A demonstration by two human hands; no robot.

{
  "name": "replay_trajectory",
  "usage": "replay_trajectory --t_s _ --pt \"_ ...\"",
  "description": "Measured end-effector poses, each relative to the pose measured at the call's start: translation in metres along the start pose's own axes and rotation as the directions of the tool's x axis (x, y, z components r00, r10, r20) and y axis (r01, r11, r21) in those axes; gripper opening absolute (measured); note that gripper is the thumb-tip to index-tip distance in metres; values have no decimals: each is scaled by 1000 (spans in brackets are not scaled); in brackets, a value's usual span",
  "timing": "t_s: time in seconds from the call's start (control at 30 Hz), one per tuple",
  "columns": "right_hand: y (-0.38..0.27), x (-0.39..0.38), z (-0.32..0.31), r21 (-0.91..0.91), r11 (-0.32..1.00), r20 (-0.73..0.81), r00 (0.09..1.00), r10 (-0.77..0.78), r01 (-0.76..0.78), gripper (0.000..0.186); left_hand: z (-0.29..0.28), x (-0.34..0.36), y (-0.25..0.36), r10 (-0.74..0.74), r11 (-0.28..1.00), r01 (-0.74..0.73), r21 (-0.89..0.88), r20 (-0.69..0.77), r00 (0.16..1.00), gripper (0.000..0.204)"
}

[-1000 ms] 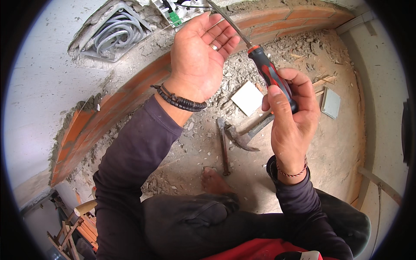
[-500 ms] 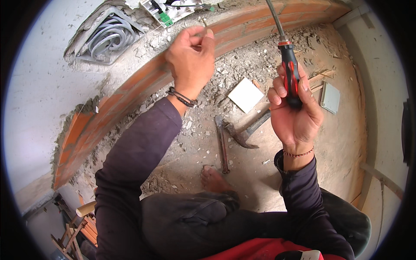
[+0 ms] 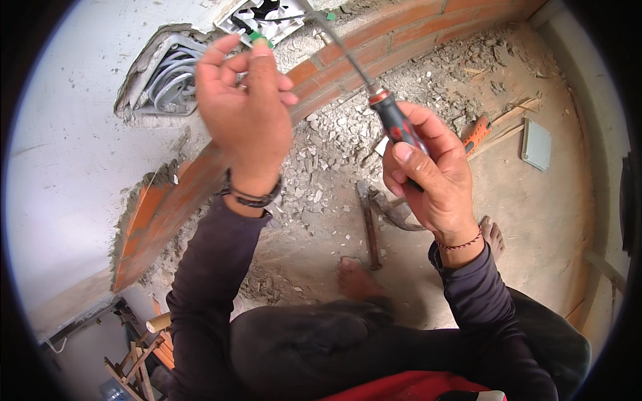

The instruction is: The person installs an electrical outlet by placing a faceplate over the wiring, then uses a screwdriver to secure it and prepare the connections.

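My right hand (image 3: 435,167) grips the black and red handle of a screwdriver (image 3: 399,120). Its shaft slants up and left past the white electrical frame (image 3: 287,30), and the tip is out of view. My left hand (image 3: 247,113), slightly blurred, is raised in front of the wall with its fingers loosely curled and apart; I see nothing in it. Its thumb overlaps a green connector (image 3: 259,38) on the frame. Beside it, coiled grey cable (image 3: 167,83) fills a recessed wall box. A small brass-coloured, screw-like piece (image 3: 325,38) sticks out at the wall's broken edge.
Exposed brick (image 3: 361,60) runs along the wall base, with rubble (image 3: 334,140) beneath. On the floor lie a rusty chisel (image 3: 370,227), a partly hidden hammer (image 3: 398,210), an orange-handled tool (image 3: 477,136) and a grey plate (image 3: 536,145). Wood pieces (image 3: 137,367) stand lower left.
My left hand has moved left and down, away from the brass-coloured piece. The screwdriver has swung left and now slants toward the wall. The orange-handled tool has come into sight.
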State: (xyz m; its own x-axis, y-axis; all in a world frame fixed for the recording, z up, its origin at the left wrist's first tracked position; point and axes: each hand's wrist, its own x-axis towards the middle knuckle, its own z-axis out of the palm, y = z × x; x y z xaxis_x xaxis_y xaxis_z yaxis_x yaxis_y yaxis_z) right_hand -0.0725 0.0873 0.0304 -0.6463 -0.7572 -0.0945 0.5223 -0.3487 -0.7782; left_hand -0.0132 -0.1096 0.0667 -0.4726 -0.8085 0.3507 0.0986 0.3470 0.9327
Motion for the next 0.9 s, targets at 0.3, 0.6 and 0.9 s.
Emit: replay_trajectory --t_s 0.3,0.6,0.9 --pt "3 11 8 55 997 22 999 44 -45 32 -23 25 19 152 851 -230 472 199 968 31" --pt "15 17 22 -331 927 279 957 -81 175 20 -28 -58 18 -163 987 154 53 279 946 39" --pt "49 112 50 -713 631 -21 891 -454 305 21 -87 -69 15 -261 965 259 32 110 959 39"
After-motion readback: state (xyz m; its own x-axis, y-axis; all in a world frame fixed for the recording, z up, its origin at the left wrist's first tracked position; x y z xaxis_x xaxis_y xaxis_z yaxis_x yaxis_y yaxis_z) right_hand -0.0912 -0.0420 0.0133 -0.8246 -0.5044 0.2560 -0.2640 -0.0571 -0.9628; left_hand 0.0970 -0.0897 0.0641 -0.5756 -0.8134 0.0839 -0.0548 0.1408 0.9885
